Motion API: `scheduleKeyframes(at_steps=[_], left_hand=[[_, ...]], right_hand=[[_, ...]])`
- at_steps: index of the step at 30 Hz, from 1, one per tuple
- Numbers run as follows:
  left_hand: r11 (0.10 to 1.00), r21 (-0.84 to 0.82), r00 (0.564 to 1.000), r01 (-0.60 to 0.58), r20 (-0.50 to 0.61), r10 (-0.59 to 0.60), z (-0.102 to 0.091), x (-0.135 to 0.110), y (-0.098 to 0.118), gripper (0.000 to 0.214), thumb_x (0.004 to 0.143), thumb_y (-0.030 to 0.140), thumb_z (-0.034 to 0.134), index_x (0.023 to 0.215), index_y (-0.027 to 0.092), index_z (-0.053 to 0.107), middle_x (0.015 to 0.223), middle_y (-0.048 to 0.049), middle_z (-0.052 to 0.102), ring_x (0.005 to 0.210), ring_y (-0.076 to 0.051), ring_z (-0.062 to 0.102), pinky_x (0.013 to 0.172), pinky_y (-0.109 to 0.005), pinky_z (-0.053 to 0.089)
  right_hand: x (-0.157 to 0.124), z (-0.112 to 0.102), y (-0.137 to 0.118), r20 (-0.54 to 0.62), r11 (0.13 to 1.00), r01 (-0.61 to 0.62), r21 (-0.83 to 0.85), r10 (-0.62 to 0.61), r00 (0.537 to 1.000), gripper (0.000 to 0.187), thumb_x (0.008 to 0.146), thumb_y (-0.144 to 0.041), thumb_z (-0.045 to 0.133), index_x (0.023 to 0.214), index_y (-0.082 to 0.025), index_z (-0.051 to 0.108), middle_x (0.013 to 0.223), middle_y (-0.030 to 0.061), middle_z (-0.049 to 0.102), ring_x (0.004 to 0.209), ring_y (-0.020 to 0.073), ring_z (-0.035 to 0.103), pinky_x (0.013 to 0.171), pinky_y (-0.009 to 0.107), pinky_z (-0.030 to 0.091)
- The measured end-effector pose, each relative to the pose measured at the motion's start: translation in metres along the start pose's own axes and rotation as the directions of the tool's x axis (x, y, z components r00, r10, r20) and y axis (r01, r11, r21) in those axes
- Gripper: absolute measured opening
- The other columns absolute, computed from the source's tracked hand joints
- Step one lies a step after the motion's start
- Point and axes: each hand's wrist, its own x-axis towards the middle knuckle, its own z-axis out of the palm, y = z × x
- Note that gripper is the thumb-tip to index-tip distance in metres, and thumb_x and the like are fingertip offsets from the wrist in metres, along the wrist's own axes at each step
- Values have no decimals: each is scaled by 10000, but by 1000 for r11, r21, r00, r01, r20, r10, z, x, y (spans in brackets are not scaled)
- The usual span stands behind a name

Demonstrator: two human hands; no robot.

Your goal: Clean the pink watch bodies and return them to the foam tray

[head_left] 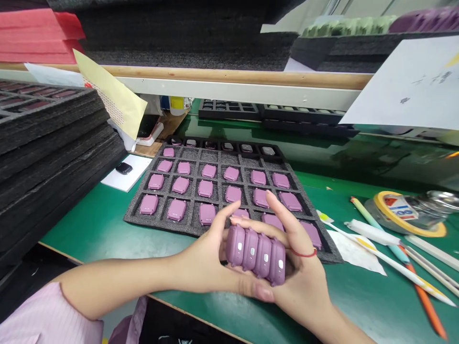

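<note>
Head view: my left hand [201,258] and my right hand [304,272], both closed, press four mauve plastic device cases [256,255] together in a row above the near edge of the tabletop [358,296], by the black foam tray [134,217]; they look light, stiff and slightly slippery, best held along their long sides.

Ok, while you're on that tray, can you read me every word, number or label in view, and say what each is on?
Label on the tape roll: coloured print, too blurred to read.
White sheet, top right: dark marks, unreadable.
Yellow label on the bottle: too small to read.
Four mauve cases in the hands: small white marks, no legible text.
</note>
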Motion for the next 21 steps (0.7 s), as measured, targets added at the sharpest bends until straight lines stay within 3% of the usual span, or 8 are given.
scheduleKeyframes(at_steps=[2,4,5,12,17,21], left_hand=[[992,-118,998,43,57,-37,1,3,7,755,692,288,892,1356,215,540,1359,-140,630,1286,-335,607,1103,-506,473],[985,-165,996,55,82,-42,2,5,11,476,713,207,863,1145,194,662,1198,-80,710,1191,-282,664,1050,-422,512],[981,-181,996,64,78,-50,2,5,13,435,704,165,859,1098,193,677,1139,-56,725,1144,-256,682,1019,-388,525],[968,-234,996,86,29,-82,3,5,9,459,620,34,875,1009,185,685,940,20,724,910,-126,693,877,-254,538],[968,-239,997,81,16,-79,3,5,7,460,614,17,874,1003,185,695,932,26,737,895,-112,698,865,-239,545],[971,-230,998,59,13,-57,4,4,7,464,625,10,868,1016,192,697,947,22,749,916,-121,709,869,-242,552]], right_hand=[[1,-1,1,16,998,45,-37,-44,999,857,811,-366,834,1545,-372,392,1560,72,495,1243,312,659,1071,489,565],[2,-2,1,33,995,79,-57,-77,996,786,825,-394,821,1515,-367,445,1605,66,431,1257,321,649,1087,504,552],[3,-2,1,40,994,87,-59,-85,996,782,823,-410,820,1512,-361,452,1611,68,421,1252,324,651,1092,509,549],[2,0,4,49,999,51,10,-51,997,971,798,-446,835,1595,-375,286,1530,73,531,1193,293,693,1067,463,579],[1,1,9,39,998,61,31,-62,997,983,778,-421,859,1589,-372,305,1635,84,376,1159,288,711,1077,441,570],[3,0,8,54,996,73,50,-75,996,978,787,-445,846,1593,-362,299,1638,92,368,1156,295,711,1036,419,600]])
